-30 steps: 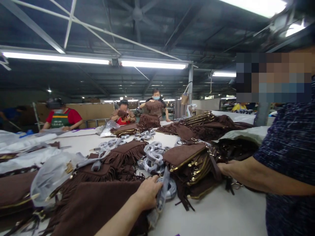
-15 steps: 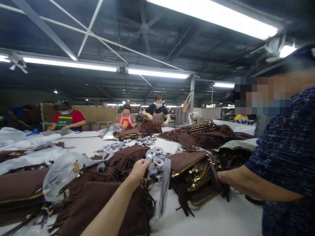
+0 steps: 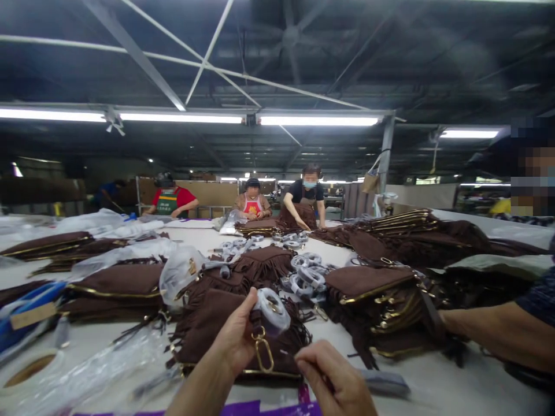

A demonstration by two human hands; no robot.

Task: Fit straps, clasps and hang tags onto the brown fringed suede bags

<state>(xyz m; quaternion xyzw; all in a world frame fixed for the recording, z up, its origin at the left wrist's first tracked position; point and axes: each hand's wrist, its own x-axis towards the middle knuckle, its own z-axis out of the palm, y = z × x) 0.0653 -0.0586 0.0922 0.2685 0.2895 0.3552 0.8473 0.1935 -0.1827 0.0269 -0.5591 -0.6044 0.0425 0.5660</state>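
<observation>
We hold a plastic-wrapped strap coil [image 3: 271, 306] up in our left hand [image 3: 236, 341], fingers closed around it, its gold clasp [image 3: 263, 353] dangling below, just above a brown fringed bag [image 3: 208, 323] on the white table [image 3: 433, 387]. Our right hand [image 3: 333, 378] hovers just beside the clasp with fingers curled and thumb near forefinger; we cannot tell whether it pinches anything. Beyond lie more wrapped straps [image 3: 303, 277], and to the right a co-worker's arm [image 3: 498, 332] rests by a stack of brown bags [image 3: 381, 294].
</observation>
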